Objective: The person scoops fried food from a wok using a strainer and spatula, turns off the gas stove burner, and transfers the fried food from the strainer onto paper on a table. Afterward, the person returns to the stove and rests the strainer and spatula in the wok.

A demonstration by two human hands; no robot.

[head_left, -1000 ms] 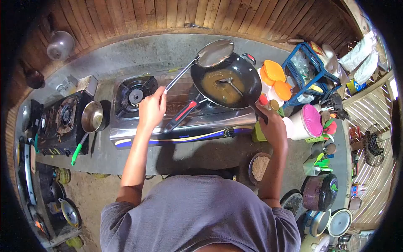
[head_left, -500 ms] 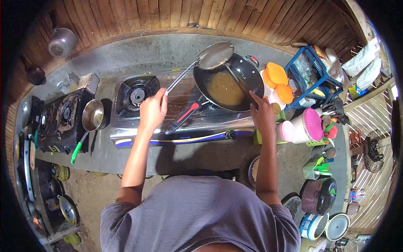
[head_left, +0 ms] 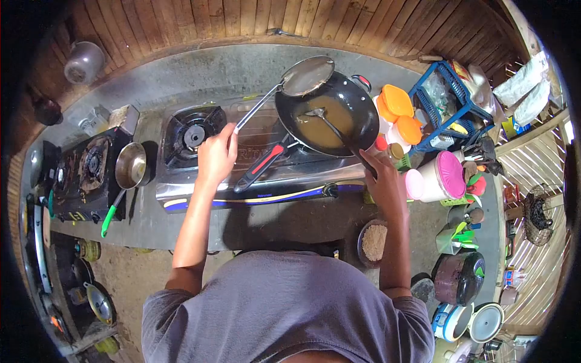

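Observation:
My left hand (head_left: 218, 151) is closed around the long metal handle of a round mesh strainer (head_left: 307, 77), which tilts over the back left rim of the wok. Brown cooking oil (head_left: 331, 128) lies in the black wok (head_left: 363, 112) on the right burner. The wok's black-and-red handle (head_left: 263, 167) points toward me, just right of my left hand. At the wok's front right edge, my right hand (head_left: 382, 178) grips a dark-handled spatula (head_left: 331, 125). Its metal head rests in the oil, near the middle.
The steel stove (head_left: 242, 196) has a second burner (head_left: 195, 137) at left. Beyond it stand a small saucepan (head_left: 131, 166) and an older black stove (head_left: 91, 175). On the right are orange-lidded containers (head_left: 396, 103), a blue rack (head_left: 451, 97) and a pink-lidded tub (head_left: 445, 176). A bowl of brown grains (head_left: 373, 242) sits below my right forearm.
My right hand has drawn back toward me and right, and the spatula's head has moved from the wok's back edge into the oil. The strainer stays over the back left rim.

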